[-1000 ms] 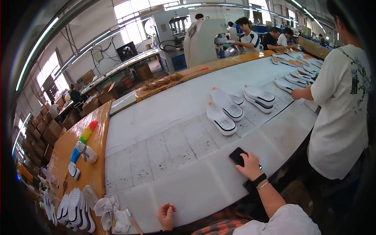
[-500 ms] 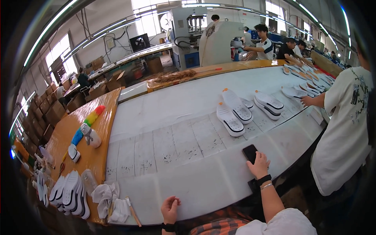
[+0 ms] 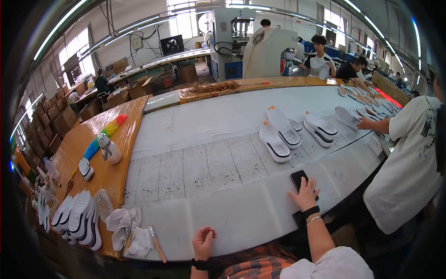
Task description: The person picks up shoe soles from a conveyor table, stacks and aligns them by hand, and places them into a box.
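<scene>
My right hand (image 3: 306, 195) lies on a black smartphone (image 3: 298, 177) near the table's front edge, its fingers spread. The phone rests flat on the white-covered table (image 3: 223, 209), partly hidden under the fingers. My left hand (image 3: 203, 242) is closed at the front edge, fingers curled in and nothing visible in them. Ahead of my right hand lie white shoe soles with dark stripes: a pair with orange tips (image 3: 282, 128) and a stacked pair (image 3: 320, 128) to its right.
On the left, an orange-brown board (image 3: 125, 149) bears a rainbow duster (image 3: 107, 132), a whitish bottle (image 3: 109, 149), piled soles (image 3: 79, 218), a white cloth (image 3: 124, 221) and a brush (image 3: 157, 244). A person in a white shirt (image 3: 406, 162) stands at the right, handling a sole (image 3: 346, 116).
My right hand's fingers have spread over the phone. My left hand stays closed. The co-worker at right has lifted and tilted a sole, and a person behind has turned more upright.
</scene>
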The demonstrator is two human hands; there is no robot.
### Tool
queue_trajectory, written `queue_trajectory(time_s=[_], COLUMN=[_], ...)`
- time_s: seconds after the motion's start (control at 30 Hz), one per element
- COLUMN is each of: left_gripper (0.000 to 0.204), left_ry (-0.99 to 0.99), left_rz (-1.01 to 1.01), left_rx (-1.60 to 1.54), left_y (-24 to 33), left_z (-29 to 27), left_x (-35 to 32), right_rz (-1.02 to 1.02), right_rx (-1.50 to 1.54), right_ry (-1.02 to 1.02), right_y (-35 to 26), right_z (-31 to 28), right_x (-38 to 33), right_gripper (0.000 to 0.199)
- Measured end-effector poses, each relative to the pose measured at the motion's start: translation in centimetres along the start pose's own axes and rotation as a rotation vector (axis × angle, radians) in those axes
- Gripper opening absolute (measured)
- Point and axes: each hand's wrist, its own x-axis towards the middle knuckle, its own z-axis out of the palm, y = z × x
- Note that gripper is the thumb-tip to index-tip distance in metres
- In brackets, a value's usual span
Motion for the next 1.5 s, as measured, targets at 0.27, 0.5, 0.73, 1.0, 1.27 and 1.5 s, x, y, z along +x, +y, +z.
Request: queue_trajectory(time_s=[0.27, 0.5, 0.73, 1.0, 1.27, 1.5], left_gripper=[0.015, 0.014, 0.015, 0.018, 0.019, 0.009], left_ry=[0.025, 0.066, 0.109, 0.114, -0.081, -0.036], left_rz=[-0.018, -0.016, -0.119, -0.166, -0.172, -0.186], left_rx=[0.017, 0.087, 0.222, 0.542, 0.827, 0.758], left_y=[0.1, -0.1, 0.3, 0.1, 1.9, 0.5], left_z=[0.9, 1.6, 2.6, 3.4, 6.3, 6.5], left_x=[0.0, -0.3, -0.4, -0.9, -0.1, 0.0], right_rz=[-0.681, -0.670, -0.475, -0.553, -0.721, -0.712], right_rx=[0.574, 0.927, 1.224, 1.207, 1.380, 1.552], right_ry=[0.151, -0.046, -0.210, -0.384, -0.773, -0.733], right_y=[-7.6, -10.4, -10.0, -9.0, -7.7, -8.0], right_z=[3.8, 2.6, 3.2, 2.0, 1.8, 3.1], right_x=[-5.9, -7.2, -7.0, -6.5, -6.1, -5.8], right_gripper=[0.048, 0.030, 0.012, 0.021, 0.012, 0.025])
